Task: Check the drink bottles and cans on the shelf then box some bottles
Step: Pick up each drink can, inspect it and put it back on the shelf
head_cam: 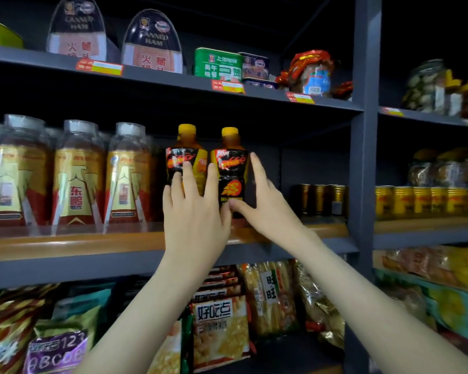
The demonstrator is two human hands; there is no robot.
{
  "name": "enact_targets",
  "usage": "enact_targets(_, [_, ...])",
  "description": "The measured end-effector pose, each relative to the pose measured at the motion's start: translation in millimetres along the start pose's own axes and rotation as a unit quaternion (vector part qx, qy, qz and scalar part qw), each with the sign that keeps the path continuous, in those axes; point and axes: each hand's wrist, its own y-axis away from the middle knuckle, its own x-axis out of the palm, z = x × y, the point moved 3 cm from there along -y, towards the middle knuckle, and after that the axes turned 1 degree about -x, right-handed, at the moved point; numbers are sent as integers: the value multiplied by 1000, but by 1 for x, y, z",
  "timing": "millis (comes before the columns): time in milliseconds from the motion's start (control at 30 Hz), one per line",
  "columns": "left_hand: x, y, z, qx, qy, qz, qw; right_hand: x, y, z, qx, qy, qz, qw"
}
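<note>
In the head view, two small bottles with yellow caps and black labels stand upright and side by side on the middle shelf, close to its front edge. The left hand lies flat on the front of the left bottle. Its fingers are straight and a little spread, and they curl round nothing. One finger reaches the gap between the two bottles.

The right hand is at the right bottle. Its thumb touches the low front of the label, and its fingers are stretched upward and apart, just beside the right side of this bottle. It does not close round it.

To the left on the same shelf stands a row of big clear bottles with gold and red labels. To the right, further back, stand golden cans.

On the shelf above are food tins. On the shelf below are snack bags.
</note>
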Motion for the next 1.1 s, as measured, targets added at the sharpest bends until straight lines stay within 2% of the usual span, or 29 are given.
enact_targets(100, [-3,2,-37,46,57,-37,997,-28,26,-4,-52,38,-61,996])
enact_targets(267, [8,9,-119,93,149,-44,984,-87,65,-52,-133,98,-177,970])
enact_targets(333, [20,13,-153,105,171,-38,979,-114,76,-86,-140,113,-210,961])
enact_targets(433, [45,17,-204,118,164,-33,979,-151,87,-146,-93,132,-225,961])
enact_targets(533, [72,19,-251,119,130,-44,983,-183,87,-204,-38,138,-200,969])
enact_targets(600, [90,17,-277,105,97,-55,988,-199,77,-234,-27,138,-153,978])
enact_targets(767, [126,13,-302,72,-52,-60,994,-213,44,-262,-75,167,-27,983])
enact_targets(867, [132,11,-304,69,-86,-61,992,-207,21,-266,-99,210,19,973])
enact_targets(967, [133,12,-307,67,-96,-60,991,-199,7,-268,-103,218,44,969])
enact_targets(1100, [132,13,-305,66,-106,-64,990,-198,4,-266,-117,139,34,983])
